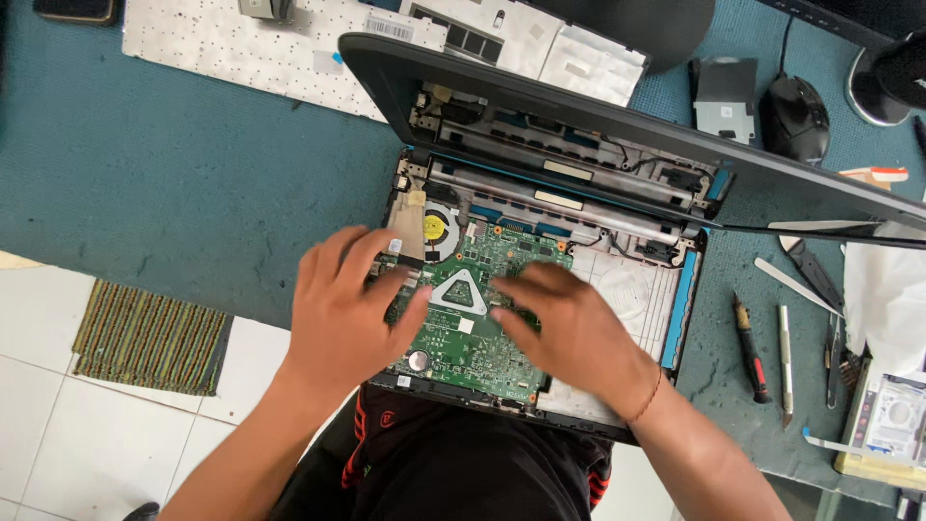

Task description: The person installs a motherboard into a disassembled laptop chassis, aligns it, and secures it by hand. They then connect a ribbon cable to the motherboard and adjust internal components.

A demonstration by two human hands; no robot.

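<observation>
Opened laptop [617, 164] sits at near edge of a teal table [193, 183], lid tilted back, bottom shell facing up w/ green circuit board [473, 328] in its left half; both hands lie flat on that board. Left hand [347, 299] spread, fingers fanned toward far side, thumb angled right by a silver triangular plate [459, 289], fingertips near the round fan [436, 229]; not pinching anything. Right hand [569, 323] also open, fingers pointing left across board's middle, palm over board's right edge; thin band on wrist. Board shows between the two hands and under them. Right of laptop: red-handled screwdriver [750, 352], tweezers & small blades [786, 362]; far right a black mouse [796, 118]. Far left, a removed keyboard [251, 48] lies face down.
</observation>
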